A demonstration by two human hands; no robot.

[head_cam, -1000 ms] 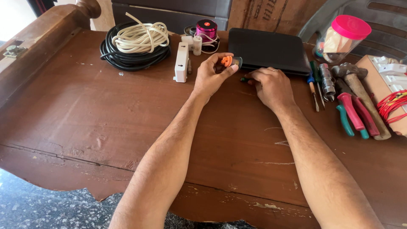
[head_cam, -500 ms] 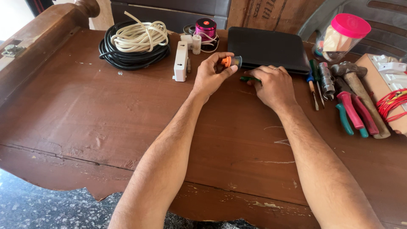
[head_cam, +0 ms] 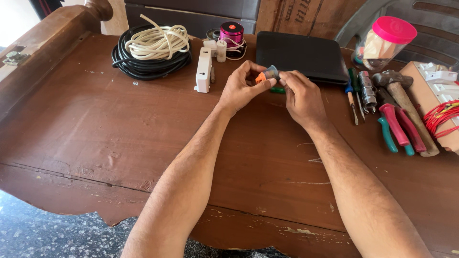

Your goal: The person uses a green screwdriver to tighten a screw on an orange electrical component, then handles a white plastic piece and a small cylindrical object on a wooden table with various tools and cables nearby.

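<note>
Left hand [head_cam: 241,88] pinches a small grey-and-orange plastic connector [head_cam: 267,75] above the worn brown wooden table [head_cam: 95,129], just before the flat black case [head_cam: 301,56]. Right hand [head_cam: 301,98] fingertips touch it, fingers curled.

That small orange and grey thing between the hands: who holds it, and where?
The left hand pinches the small orange and grey plastic part at its orange end. The right hand fingertips touch its grey end.
</note>
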